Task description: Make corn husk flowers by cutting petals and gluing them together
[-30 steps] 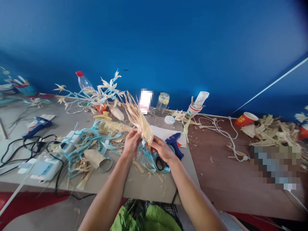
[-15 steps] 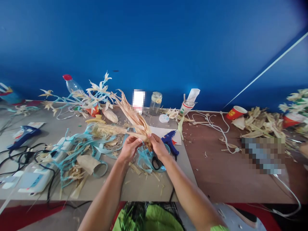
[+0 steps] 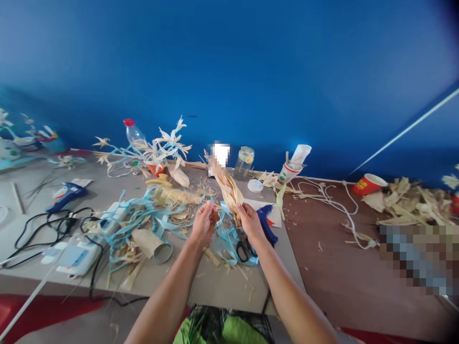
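A bundle of dried corn husks stands up from my right hand, whose thumb and fingers are closed around its lower end. Just to the left, my left hand is apart from the bundle with its fingers curled together; what they hold, if anything, is hidden. Black-handled scissors lie below my right hand among light blue strips. Beyond that wrist rests a blue glue gun, partly covered. Behind my left hand lies a frayed straw-coloured piece.
Blue strips surround a cardboard tube at left, near a white power strip with black cords. Husk flowers, a glass jar and a paper cup stand along the wall. A red cup and loose husks are right.
My left hand has come off the husk bundle and curled closed. The bundle now stands more upright in my right hand. The whole view has swung somewhat to the left.
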Demonstrator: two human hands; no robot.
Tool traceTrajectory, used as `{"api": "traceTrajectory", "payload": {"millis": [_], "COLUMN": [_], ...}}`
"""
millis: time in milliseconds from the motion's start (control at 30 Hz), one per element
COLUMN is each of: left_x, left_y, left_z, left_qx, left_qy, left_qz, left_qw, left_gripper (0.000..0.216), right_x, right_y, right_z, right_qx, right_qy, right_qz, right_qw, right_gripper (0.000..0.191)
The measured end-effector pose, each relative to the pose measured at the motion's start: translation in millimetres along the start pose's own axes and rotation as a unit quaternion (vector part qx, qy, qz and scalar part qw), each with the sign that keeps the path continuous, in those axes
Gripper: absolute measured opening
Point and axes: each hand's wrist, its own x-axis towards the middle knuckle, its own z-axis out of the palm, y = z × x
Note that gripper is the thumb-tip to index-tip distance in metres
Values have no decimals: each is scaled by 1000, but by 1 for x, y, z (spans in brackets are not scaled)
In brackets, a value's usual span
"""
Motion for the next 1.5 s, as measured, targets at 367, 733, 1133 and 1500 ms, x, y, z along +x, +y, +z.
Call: {"api": "traceTrajectory", "payload": {"millis": [367,733,1133,1500], "left_x": [-7,3,13,9], "left_y": [0,-6,-17,0], "left_z": [2,-6,-15,-15], "left_qx": [-47,12,30,-35], "left_qy": [-13,68,111,111], "left_qz": [-21,7,30,33], "left_qw": [999,998,993,993], "left_gripper": [31,25,40,48], "right_x": [33,120,146,92], "right_y": [-34,-68,-66,-77], "right_z": [34,170,193,82], "right_qx": [-281,-458,-426,-195], "right_qy": [-44,-199,-206,-149], "right_qz": [-165,-154,-97,-7], "right_qw": [944,852,875,969], "right_gripper": [42,30,43,33]}}
